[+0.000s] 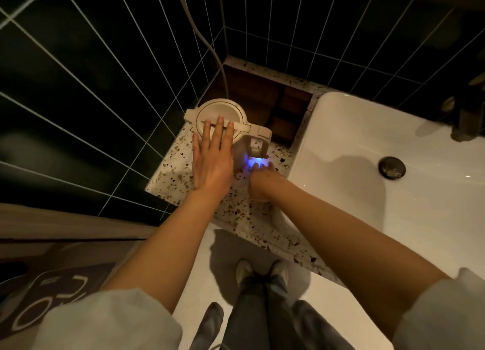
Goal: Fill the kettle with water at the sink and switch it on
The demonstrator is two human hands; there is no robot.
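Right hand (258, 184) reached the blue-lit switch (256, 162) below the kettle handle, its fingers' spread not discernible. Left hand (213, 156) lay flat, fingers extended, on the lid of the kettle (225, 118), which stood on the speckled worktop (173, 171) beside the white sink (367, 139).

Cream kettle (226, 125) upright on terrazzo counter, lid shut, blue light apparently on

The kettle (223, 116) is stood on the counter (173, 176) beside the sink (367, 145). The left hand (212, 160) is laid flat on its lid; the right hand (259, 181) is placed at the blue-lit switch (256, 163).
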